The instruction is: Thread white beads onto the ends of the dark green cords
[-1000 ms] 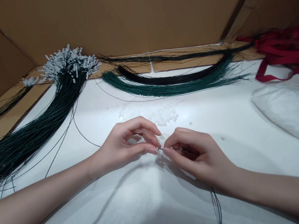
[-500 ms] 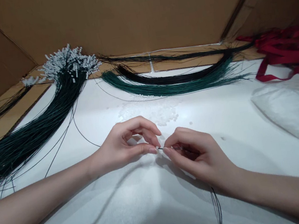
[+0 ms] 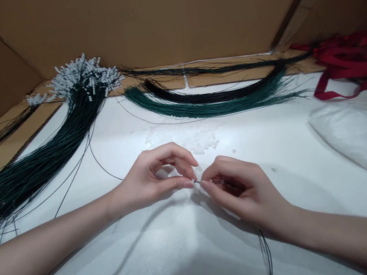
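My left hand (image 3: 163,172) is closed in a pinch on a tiny white bead (image 3: 193,182), its thumb and fingertips nearly meeting those of the other hand. Between the thumb and forefinger of my right hand (image 3: 235,185) are thin dark wires (image 3: 267,253), whose tips reach the bead. The wires' other ends hang below my right wrist toward the table's front edge. Whether the tips pass through the bead is too small to tell. A scatter of loose white beads (image 3: 201,139) lies on the white table just beyond my hands.
Left lies a thick bundle of dark green wires (image 3: 65,132) tipped with white beads (image 3: 83,79). Green and black wires (image 3: 213,105) curve along the back. Red ribbon (image 3: 348,67) and a clear plastic bag (image 3: 363,138) sit at right. Cardboard walls (image 3: 152,22) enclose the table (image 3: 145,253).
Both hands stay almost still. The wire tips between the fingertips have shifted very slightly, and two strands now show apart there.
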{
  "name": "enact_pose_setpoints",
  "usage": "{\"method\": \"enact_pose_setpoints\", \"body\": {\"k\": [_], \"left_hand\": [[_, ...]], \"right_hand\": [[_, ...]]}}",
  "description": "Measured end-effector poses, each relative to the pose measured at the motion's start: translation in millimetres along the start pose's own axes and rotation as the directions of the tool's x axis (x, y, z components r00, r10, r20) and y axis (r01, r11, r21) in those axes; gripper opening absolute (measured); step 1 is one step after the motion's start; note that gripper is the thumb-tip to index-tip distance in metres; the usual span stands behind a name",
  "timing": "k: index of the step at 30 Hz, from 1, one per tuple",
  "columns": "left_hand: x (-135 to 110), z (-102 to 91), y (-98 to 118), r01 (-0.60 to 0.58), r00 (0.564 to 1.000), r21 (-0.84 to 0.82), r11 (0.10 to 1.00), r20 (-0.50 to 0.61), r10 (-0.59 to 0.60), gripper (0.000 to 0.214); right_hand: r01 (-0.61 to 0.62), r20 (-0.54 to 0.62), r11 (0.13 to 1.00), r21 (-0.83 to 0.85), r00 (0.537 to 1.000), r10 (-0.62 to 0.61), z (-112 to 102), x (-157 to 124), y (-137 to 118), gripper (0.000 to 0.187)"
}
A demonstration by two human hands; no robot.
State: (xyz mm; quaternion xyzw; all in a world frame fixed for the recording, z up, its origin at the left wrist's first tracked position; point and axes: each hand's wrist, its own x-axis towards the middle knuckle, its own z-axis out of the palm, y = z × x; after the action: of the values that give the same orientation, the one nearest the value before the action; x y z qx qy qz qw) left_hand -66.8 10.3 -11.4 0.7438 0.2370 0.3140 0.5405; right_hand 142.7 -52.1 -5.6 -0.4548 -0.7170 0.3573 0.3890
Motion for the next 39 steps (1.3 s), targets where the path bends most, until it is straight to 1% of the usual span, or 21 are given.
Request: {"method": "enact_pose_setpoints", "body": {"k": [14,24,28,34,37,39], "left_hand": [[-0.8,0.5,2.3,0.014,1.000,0.017,1.000,0.001,-0.014,0.024],[-2.1,-0.2,2.0,-0.003,1.000,0.025,1.000,0.009,0.003,0.023],[-2.1,1.1,3.5,-0.010,1.000,0.050,0.999,0.018,0.009,0.020],[-1.0,2.9,7.0,-0.060,0.998,0.162,0.985,0.030,0.056,0.017],[-1.3,2.5,6.5,-0.079,0.997,0.167,0.983,0.037,0.074,0.019],[-1.6,2.2,5.8,-0.086,0.996,0.167,0.982,0.034,0.082,0.021]], "right_hand": [[-0.001,0.011,1.000,0.017,1.000,0.001,-0.8,-1.8,-0.7,0.012],[-0.002,0.007,1.000,0.002,1.000,0.002,-0.8,-1.8,-0.6,0.011],[-0.005,0.011,1.000,-0.007,1.000,0.005,-1.6,-2.7,-1.5,0.011],[-0.018,0.019,1.000,0.003,1.000,0.018,-0.9,-0.4,-2.5,0.013],[-0.029,0.029,0.999,0.029,0.999,0.028,-1.1,-0.2,-2.7,0.013],[-0.059,0.045,0.997,0.046,0.997,0.056,-1.6,-0.7,-2.9,0.013]]}}
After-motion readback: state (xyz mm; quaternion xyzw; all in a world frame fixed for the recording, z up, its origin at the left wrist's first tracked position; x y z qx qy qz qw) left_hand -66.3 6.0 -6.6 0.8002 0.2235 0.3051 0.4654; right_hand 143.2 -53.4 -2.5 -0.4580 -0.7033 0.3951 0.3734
